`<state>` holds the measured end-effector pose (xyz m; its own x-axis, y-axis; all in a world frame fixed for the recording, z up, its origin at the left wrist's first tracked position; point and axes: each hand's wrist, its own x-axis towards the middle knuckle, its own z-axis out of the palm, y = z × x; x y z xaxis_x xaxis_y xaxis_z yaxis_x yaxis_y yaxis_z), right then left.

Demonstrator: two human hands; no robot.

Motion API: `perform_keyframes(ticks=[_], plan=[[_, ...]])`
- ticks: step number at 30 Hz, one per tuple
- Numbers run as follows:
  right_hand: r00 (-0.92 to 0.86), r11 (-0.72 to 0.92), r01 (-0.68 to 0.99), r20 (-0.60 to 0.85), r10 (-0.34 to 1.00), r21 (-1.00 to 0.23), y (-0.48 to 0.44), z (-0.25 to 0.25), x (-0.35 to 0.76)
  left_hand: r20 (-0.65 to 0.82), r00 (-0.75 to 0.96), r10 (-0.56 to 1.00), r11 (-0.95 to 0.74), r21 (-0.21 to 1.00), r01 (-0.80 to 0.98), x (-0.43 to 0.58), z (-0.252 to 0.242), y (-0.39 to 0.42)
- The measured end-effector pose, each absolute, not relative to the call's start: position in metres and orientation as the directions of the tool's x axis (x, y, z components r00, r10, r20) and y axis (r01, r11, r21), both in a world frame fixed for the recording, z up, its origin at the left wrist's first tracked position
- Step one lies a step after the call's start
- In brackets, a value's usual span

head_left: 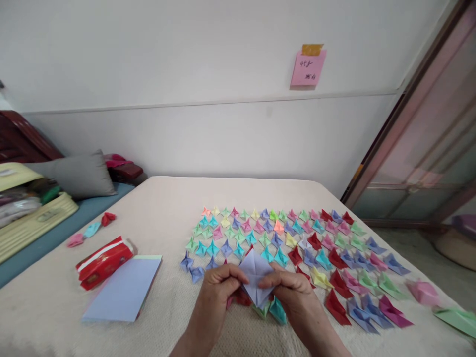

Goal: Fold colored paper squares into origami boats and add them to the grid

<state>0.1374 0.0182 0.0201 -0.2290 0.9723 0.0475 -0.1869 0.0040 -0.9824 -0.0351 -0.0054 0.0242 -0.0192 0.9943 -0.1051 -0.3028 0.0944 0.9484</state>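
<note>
Both hands pinch a pale lavender paper square [255, 275] with fold creases, held just above the cream table cover [167, 208]. My left hand [217, 287] grips its left corner with fingers closed. My right hand [288, 290] holds its right side, thumb on top. Beyond and to the right lie rows of several folded paper shapes [297, 243] in red, blue, green, pink and yellow. A few more folded pieces lie under my hands, partly hidden.
A stack of flat coloured paper sheets [124, 290] lies at left, beside a red packet [104, 260]. Three folded pieces [91, 229] sit on a blue surface further left, near a grey cushion [76, 173]. A pink note [308, 67] hangs on the wall.
</note>
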Motion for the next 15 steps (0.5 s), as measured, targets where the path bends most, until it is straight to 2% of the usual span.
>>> perform_keyframes(ticks=[3, 8, 15], plan=[[-0.222, 0.007, -0.174, 0.046, 0.974, -0.985, 0.019, 0.021, 0.138, -0.049, -0.008, 0.999, 0.046, 0.973, -0.228, -0.036, 0.025, -0.005], [-0.196, -0.032, -0.185, 0.005, 0.981, -0.982, 0.018, 0.020, 0.138, -0.021, 0.055, 0.998, 0.031, 0.979, -0.200, -0.035, 0.031, -0.007], [-0.272, -0.185, -0.320, -0.096, 0.957, -0.929, 0.018, 0.020, 0.135, 0.061, 0.075, 0.995, -0.057, 0.997, -0.046, -0.036, 0.044, -0.010]])
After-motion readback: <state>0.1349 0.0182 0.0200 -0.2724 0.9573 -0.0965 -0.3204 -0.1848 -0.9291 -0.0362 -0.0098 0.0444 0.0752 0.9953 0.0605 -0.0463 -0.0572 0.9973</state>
